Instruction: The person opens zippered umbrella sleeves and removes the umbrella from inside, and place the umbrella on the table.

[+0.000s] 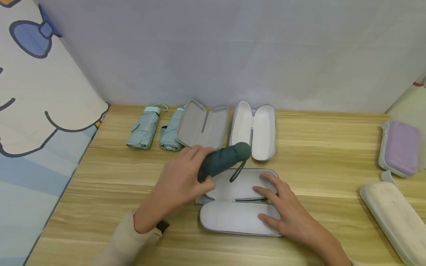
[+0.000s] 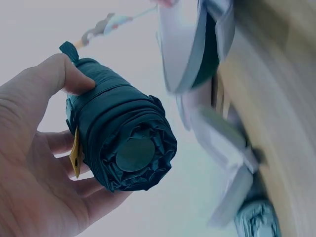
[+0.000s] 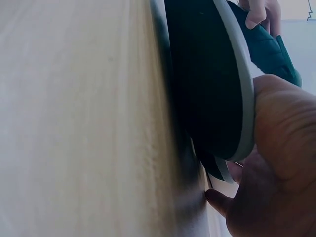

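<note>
A dark green folded umbrella [image 1: 223,161] is gripped by my left hand [image 1: 183,176], above the left part of an opened case [image 1: 239,218]. The umbrella's rounded cap points right, and its wrist strap hangs down. In the left wrist view, the rolled end of the umbrella [image 2: 123,133] faces the camera, the thumb across its top and a small yellow tag beside the fingers. The case lies flat with both pale grey halves facing up. My right hand [image 1: 288,210] touches its right end with spread fingers, also seen close against the dark outer shell [image 3: 212,74] in the right wrist view.
Behind stand two more opened cases, one grey [image 1: 214,127], one white-lined [image 1: 264,133]. Two light green folded umbrellas lie at the back left, one whole [image 1: 144,129], one partly covered [image 1: 170,133]. A purple case [image 1: 401,147] and a cream case [image 1: 389,210] lie at the right.
</note>
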Demonstrator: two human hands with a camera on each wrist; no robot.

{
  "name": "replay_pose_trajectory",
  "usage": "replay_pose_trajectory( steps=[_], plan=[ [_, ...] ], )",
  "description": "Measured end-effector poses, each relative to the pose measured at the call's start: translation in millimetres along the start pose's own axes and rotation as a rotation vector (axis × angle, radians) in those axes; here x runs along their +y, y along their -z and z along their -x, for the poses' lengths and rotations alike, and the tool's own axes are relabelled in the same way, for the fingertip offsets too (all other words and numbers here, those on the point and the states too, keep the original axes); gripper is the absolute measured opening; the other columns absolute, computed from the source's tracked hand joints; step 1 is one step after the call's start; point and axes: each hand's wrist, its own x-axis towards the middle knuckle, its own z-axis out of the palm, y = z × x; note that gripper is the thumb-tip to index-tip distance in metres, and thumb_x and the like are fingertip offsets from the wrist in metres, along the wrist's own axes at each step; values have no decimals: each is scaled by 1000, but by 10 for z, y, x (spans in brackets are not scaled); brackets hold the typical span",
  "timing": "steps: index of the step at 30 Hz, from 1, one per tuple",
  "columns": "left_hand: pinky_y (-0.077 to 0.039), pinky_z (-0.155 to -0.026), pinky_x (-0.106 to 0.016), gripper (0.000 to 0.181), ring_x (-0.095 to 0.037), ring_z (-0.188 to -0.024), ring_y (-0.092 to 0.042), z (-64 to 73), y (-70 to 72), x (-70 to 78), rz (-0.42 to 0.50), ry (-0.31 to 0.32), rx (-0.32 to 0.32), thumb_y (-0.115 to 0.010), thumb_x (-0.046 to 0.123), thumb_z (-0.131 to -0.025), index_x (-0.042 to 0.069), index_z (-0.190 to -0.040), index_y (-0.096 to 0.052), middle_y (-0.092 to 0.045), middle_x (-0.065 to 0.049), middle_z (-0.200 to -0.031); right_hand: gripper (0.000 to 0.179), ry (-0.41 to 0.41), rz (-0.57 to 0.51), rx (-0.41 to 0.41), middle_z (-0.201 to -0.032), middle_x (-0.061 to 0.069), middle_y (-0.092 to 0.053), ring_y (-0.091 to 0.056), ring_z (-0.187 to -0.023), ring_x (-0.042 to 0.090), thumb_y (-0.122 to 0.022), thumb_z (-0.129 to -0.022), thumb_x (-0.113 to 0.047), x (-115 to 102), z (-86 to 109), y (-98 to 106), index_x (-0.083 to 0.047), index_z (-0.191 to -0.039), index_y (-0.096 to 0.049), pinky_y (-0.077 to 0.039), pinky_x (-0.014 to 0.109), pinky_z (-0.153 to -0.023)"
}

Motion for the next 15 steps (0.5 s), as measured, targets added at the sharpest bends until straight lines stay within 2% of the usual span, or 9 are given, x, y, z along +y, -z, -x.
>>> replay_pose_trajectory(
  steps=[7,11,15],
  plan=[
    [-59,-80,-50,63,-33,-104,-69,12,247,-258,48,186,77,-77,20,-78,10,-139,-62,-71,-13,-128,68,30,13,37,-163,8,-37,-38,-146,33,-87,-83,-18,-1,12,-14,-20,-145,-59,-35,50,-111],
    [-57,-79,-52,61,-35,-98,-70,23,357,-433,37,232,122,-77,17,-79,5,-137,-62,-71,-18,-124,69,39,16,48,-163,7,-37,-39,-145,32,-86,-83,-19,6,17,-21,-20,-145,-58,-35,50,-110],
    [-55,-77,-52,60,-36,-92,-67,48,435,-583,44,268,132,-74,15,-80,3,-137,-61,-70,-20,-120,69,40,17,51,-163,7,-37,-40,-144,32,-86,-83,-19,15,19,-22,-20,-146,-58,-35,49,-109]
  ],
)
